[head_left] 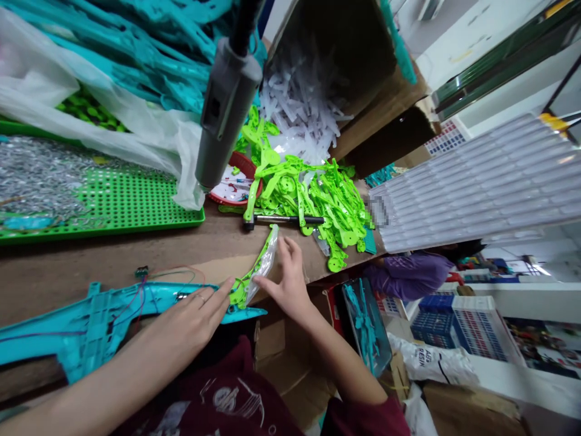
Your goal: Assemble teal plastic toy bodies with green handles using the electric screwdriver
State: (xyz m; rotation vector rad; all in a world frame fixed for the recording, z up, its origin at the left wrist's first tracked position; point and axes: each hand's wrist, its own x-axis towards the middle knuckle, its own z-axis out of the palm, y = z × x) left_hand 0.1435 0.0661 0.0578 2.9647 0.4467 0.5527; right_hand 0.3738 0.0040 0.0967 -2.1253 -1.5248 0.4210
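Observation:
A long turquoise plastic shell [95, 324] lies along the table's near edge, with thin wires and a small green board [141, 272] by it. My left hand [195, 315] rests over the shell's right part, its fingertips at the lower end of a bright green piece [240, 293]. Against that green piece lies a clear plastic part [265, 263]. My right hand [288, 278] has its thumb and fingers around the clear part, pinching it from the right. The left fingers are stretched out and lie flat.
A grey power screwdriver [229, 109] hangs above the table. Behind are a green tray of screws [131, 203], a red basket [254, 172], a hammer [288, 219], a pile of green parts [336, 200] and clear pieces [299, 103]. A person in purple [408, 275] is at the right.

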